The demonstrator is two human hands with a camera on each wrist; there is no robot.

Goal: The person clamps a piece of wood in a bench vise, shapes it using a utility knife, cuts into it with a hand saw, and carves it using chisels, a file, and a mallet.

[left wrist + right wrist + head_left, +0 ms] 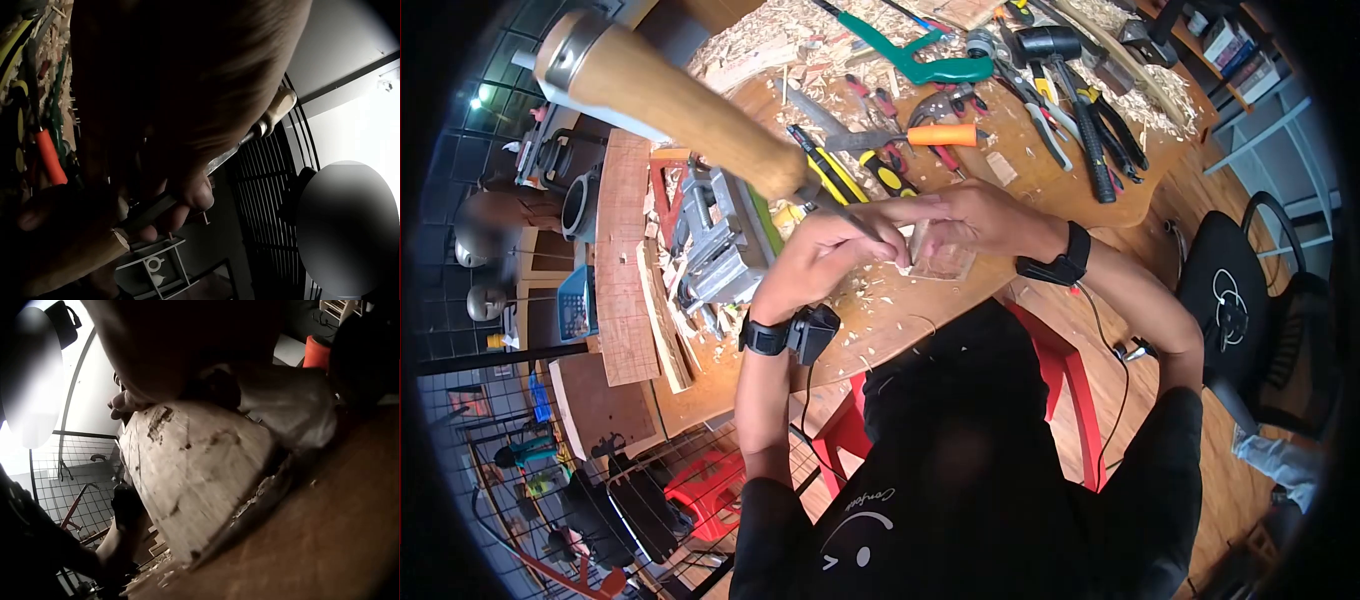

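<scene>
My left hand [815, 262] grips a chisel [685, 110] by its metal blade, with the long wooden handle rising up and left toward the head camera. In the left wrist view the flat blade [153, 211] lies between thumb and fingers, its end close to a piece of wood [94, 259]. My right hand [985, 222] holds that pale wood piece [948, 262] near the table's front edge. Seen from the right wrist, the wood [194, 475] shows a broad, carved face with dark pits, one edge low over the table. The right fingers are mostly hidden behind it.
A metal vise [720, 235] stands left of the hands. Beyond them lie an orange-handled tool [942, 135], a green-handled saw [945, 70], a black mallet [1050, 45] and several pliers. Wood shavings [750, 45] cover the table's far part. A black chair [1235, 300] stands at right.
</scene>
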